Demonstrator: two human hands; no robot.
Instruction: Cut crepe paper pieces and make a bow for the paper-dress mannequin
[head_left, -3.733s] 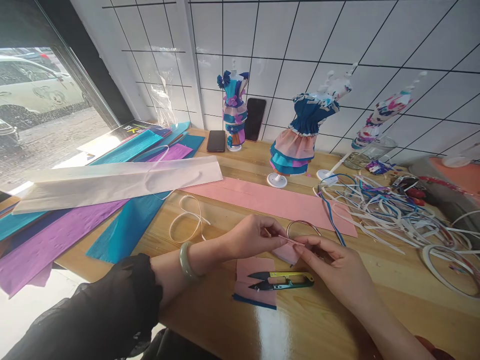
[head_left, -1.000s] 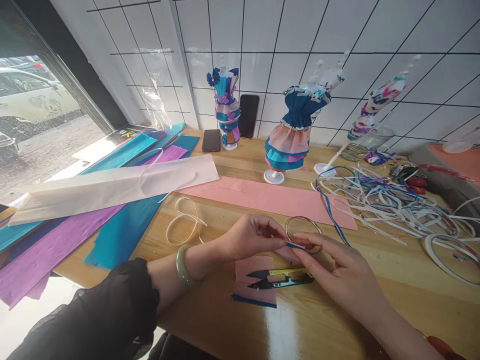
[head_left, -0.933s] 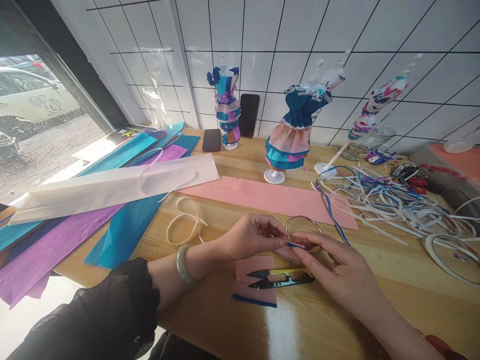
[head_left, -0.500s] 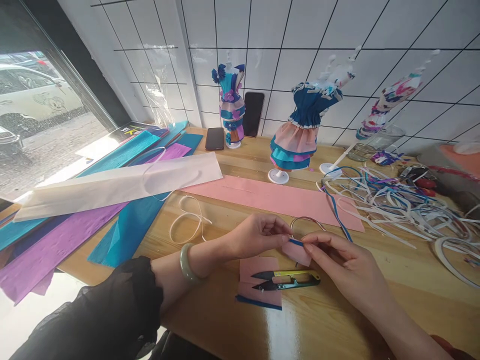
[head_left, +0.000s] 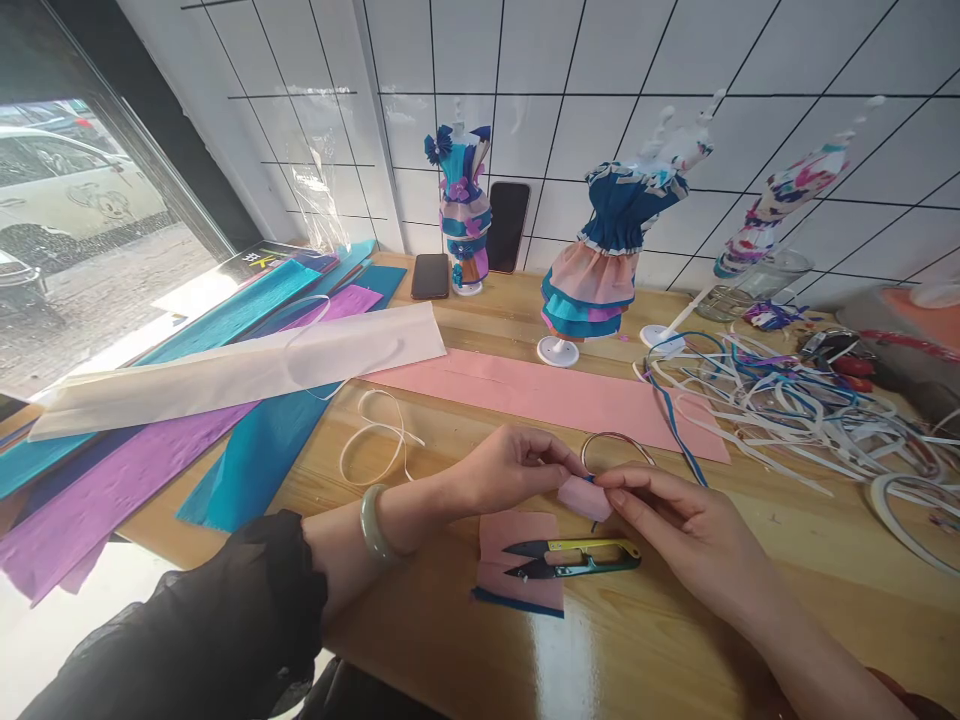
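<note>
Between my two hands is a small piece of pink crepe paper [head_left: 583, 498] with a blue edge along its top. My left hand [head_left: 517, 468] pinches its left end between thumb and fingertips. At the right end, my right hand [head_left: 667, 515] pinches it the same way. Just below lies another pink paper piece [head_left: 517, 527] with a blue strip along its lower edge. Thread snips [head_left: 592, 557] with a yellow and green body rest on that piece, blades pointing left. A thin ring-shaped loop [head_left: 619, 437] stands behind my fingers.
A long pink paper strip [head_left: 525, 385] lies across the table. Several folded coloured papers [head_left: 247, 370] are heaped at left. Behind stand three small dress forms [head_left: 592, 270] and two phones [head_left: 430, 276]. Tangled paper strips [head_left: 780, 390] cover the right side, near a tape roll [head_left: 911, 515].
The held pink paper has tilted, so its blue top edge shows less and more of its pink face is turned up. Both hands stay nearly in place.
</note>
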